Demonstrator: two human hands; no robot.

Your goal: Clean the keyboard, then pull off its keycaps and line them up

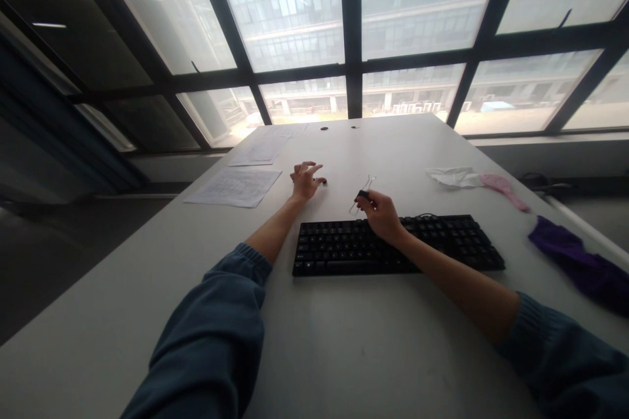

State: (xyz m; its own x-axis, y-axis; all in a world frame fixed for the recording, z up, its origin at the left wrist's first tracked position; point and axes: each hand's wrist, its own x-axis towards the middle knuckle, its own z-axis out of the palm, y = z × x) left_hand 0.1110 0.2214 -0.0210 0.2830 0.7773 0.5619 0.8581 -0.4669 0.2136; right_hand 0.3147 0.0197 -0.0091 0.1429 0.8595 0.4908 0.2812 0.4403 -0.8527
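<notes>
My right hand [381, 213] pinches a black binder clip [363, 194] above the keyboard's back edge, its wire handles sticking out up and down. Over the white table to the left, my left hand [304, 181] is open, fingers apart and pointing away from me. By its thumb tip is a small dark spot or object [324, 181], too small to make out. Below both hands lies a black keyboard [344, 252], partly covered by my right hand and forearm.
Printed paper sheets [236, 187] lie on the left of the white table [334, 340]. On the right are a white cloth [455, 177], a pink brush-like object [504, 188] and a purple cloth [577, 262]. Dark-framed windows [351, 33] stand behind the table's far edge.
</notes>
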